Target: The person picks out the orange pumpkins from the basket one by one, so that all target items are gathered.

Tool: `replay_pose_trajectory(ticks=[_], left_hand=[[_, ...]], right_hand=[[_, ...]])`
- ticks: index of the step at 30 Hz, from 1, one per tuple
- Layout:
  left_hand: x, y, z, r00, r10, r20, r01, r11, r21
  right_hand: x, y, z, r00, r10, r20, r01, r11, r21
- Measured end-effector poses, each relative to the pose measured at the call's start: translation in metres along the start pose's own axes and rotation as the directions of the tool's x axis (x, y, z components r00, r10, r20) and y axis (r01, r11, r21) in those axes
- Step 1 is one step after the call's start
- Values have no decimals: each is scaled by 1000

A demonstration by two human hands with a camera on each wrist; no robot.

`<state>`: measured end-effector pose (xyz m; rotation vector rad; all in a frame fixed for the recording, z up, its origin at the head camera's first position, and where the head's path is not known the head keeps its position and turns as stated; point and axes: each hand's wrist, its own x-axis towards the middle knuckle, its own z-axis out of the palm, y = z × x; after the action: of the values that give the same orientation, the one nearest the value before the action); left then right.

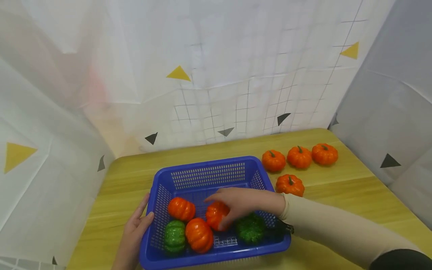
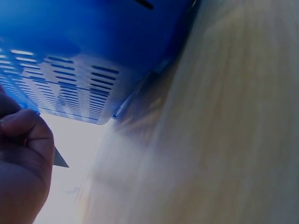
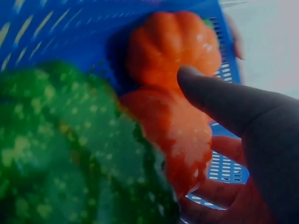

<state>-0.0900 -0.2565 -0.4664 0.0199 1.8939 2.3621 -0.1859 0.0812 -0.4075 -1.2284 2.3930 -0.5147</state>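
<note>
A blue plastic basket (image 1: 216, 257) with slotted walls stands on the table. My left hand (image 1: 133, 234) holds its left rim, thumb at the edge and fingers along the outside; the left wrist view shows that hand (image 2: 23, 154) beside the slotted wall. Inside the basket, my right hand (image 1: 241, 204) grips a small orange pumpkin (image 1: 214, 214) between thumb and fingers. Left of it lie two more orange pumpkins, an upper one (image 1: 181, 209) and a lower one (image 1: 200, 235), beside a green pumpkin (image 1: 174, 236). Below my right wrist sits a speckled green pumpkin (image 1: 250, 228), large in the right wrist view.
Right of the basket on the wooden table (image 1: 341, 183) are several orange pumpkins: three in a back row, including a middle one (image 1: 299, 157), and a nearer one (image 1: 290, 184) by my right forearm. White sheeting (image 1: 236, 56) with coloured triangles encloses the back and sides.
</note>
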Motion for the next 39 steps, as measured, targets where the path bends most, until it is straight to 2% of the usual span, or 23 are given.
replay_pose_trajectory(ticks=[5, 12, 14, 17, 21, 24, 29, 32, 39], left_hand=[[-2, 0, -2, 999, 25, 35, -24, 1000, -17], [1, 1, 1, 998, -53, -42, 53, 999, -4], [1, 2, 1, 997, -61, -56, 61, 998, 2], [1, 2, 0, 998, -47, -48, 47, 999, 5], [0, 2, 0, 1000, -15, -5, 15, 1000, 3], [1, 2, 0, 1000, -13, 10, 13, 1000, 0], [1, 3, 1, 1000, -14, 2, 14, 1000, 5], [0, 2, 1, 1000, -10, 4, 10, 1000, 6], [1, 2, 1, 1000, -24, -12, 24, 1000, 12]], right_hand=[[5, -2, 6, 1000, 12, 5, -11, 997, -79], [7, -2, 9, 1000, 10, 5, -9, 987, -160], [7, -3, 10, 1000, -2, -2, 1, 985, -171], [8, -2, 13, 1000, -10, -10, 8, 982, -190], [8, -2, 15, 1000, 10, -16, -12, 984, -175], [7, -2, 13, 999, 30, -23, -33, 986, -166], [5, -3, 7, 998, 34, -60, -43, 985, -168], [4, -2, 3, 995, 26, -92, -38, 990, -133], [-5, -7, -9, 988, 64, -143, -70, 997, -37]])
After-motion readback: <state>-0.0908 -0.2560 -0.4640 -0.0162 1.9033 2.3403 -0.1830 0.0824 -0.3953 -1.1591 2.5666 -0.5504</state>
